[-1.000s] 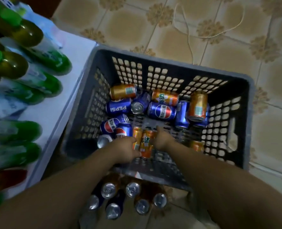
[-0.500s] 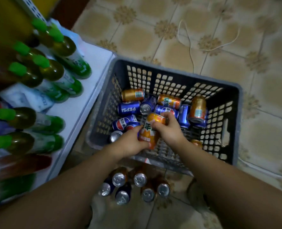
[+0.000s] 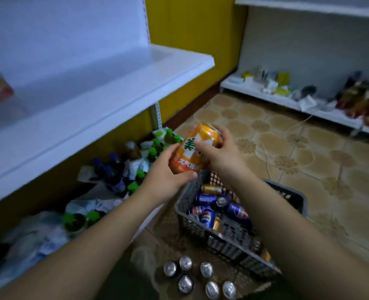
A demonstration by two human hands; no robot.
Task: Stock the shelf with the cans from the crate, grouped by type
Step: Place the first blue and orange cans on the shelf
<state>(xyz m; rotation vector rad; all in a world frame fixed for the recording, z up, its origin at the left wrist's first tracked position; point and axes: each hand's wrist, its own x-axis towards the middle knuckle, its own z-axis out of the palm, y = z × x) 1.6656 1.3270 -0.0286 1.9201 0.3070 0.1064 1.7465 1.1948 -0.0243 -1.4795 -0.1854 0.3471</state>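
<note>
Head view: both hands are closed round one orange can [image 3: 195,149], held tilted in the air near the middle of the view. The left hand [image 3: 168,176] cups its lower end from 7 o'clock, thumb under the base. The right hand [image 3: 218,152] wraps the upper body from 3 o'clock, fingertips over the label. The double hold looks meant to steady and turn the can on the way to the white shelf [image 3: 114,89], which runs bare from 9 to 1 o'clock, just beside the can.

Below the hands, at 5 o'clock, the grey crate [image 3: 296,198] sits on the tiled floor [image 3: 309,169] and holds a loose jumble of blue cans [image 3: 205,216] and a few orange ones, so most of the stocking is undone. At 6 o'clock six cans [image 3: 185,284] stand upright on the floor, tops showing, probably set aside as a group. Green-capped bottles [image 3: 136,167] lie heaped under the shelf at 8 o'clock.
</note>
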